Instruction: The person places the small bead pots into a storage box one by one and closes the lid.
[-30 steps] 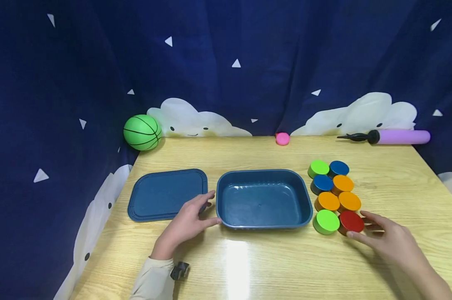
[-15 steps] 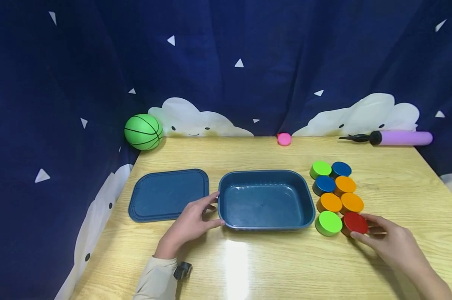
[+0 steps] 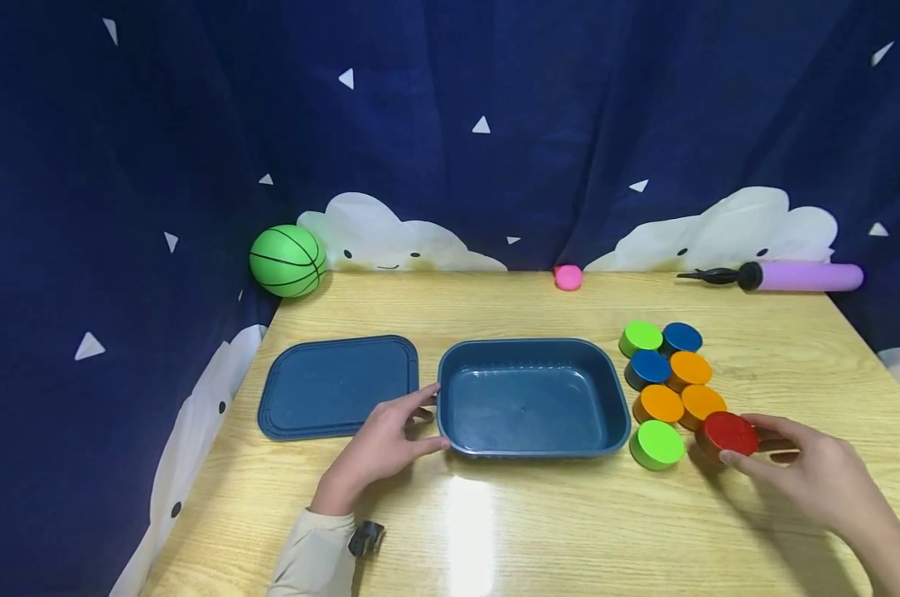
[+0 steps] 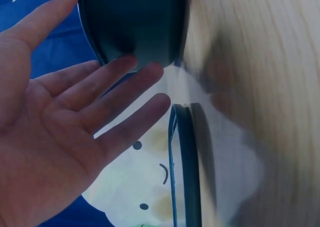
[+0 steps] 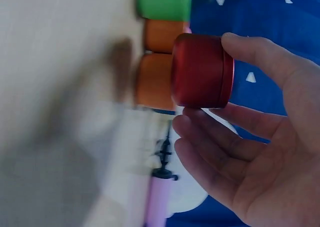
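Note:
A round red tin (image 3: pixel 728 435) is pinched between the thumb and fingers of my right hand (image 3: pixel 811 473), lifted a little off the table. In the right wrist view the red tin (image 5: pixel 202 71) is held sideways to the camera, clear of the table surface. My left hand (image 3: pixel 383 439) lies at the left end of a dark blue rectangular tub (image 3: pixel 528 454), fingers spread and near its rim. The left wrist view shows the left palm (image 4: pixel 55 132) with extended fingers beside the tub (image 4: pixel 135 22). Inside, the tub holds nothing visible.
Left of the tub lies a flat blue lid (image 3: pixel 338 385). Orange (image 3: pixel 659 404), blue (image 3: pixel 648 366) and green tins (image 3: pixel 657 444) stand in two columns right of it. Along the back are a green ball (image 3: pixel 287 260), a pink round item (image 3: pixel 568 278) and a purple pump (image 3: pixel 808 276).
My right hand has closed on the red tin and raised it, shifting it right, away from the green tin. The left hand has moved slightly right to the tub's edge.

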`<state>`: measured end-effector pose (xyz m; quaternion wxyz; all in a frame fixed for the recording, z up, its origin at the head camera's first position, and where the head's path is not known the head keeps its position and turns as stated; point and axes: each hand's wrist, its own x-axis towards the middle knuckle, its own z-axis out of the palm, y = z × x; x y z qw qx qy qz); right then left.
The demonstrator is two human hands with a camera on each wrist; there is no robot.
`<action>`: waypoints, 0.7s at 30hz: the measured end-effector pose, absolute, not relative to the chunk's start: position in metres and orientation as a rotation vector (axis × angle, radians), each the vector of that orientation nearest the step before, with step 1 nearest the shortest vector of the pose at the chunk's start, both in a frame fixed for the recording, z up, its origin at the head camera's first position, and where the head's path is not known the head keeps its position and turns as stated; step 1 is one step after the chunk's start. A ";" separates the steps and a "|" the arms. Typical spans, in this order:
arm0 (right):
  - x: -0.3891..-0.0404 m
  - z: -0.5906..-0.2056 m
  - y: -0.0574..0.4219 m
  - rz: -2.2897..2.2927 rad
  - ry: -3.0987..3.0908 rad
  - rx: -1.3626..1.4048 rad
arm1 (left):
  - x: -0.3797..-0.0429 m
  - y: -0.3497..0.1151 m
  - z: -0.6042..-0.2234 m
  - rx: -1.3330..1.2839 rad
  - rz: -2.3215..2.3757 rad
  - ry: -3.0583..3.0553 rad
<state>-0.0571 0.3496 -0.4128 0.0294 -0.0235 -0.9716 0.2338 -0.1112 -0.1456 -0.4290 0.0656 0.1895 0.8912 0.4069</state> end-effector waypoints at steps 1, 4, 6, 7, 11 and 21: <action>-0.059 -0.409 0.349 0.714 -2.985 -0.051 | -0.111 -0.145 -0.429 0.572 1.228 2.687; -0.065 -0.396 0.343 0.700 -2.951 0.029 | -0.112 -0.145 -0.429 0.567 1.231 2.680; -0.070 -0.387 0.336 0.694 -2.932 0.075 | -0.111 -0.145 -0.429 0.558 1.243 2.671; -0.072 -0.383 0.332 0.707 -2.926 0.095 | -0.111 -0.145 -0.429 0.555 1.246 2.667; -0.084 -0.370 0.311 0.754 -2.915 0.174 | -0.111 -0.145 -0.428 0.544 1.254 2.656; -0.119 -0.359 0.235 0.930 -2.908 0.390 | -0.114 -0.144 -0.428 0.556 1.230 2.652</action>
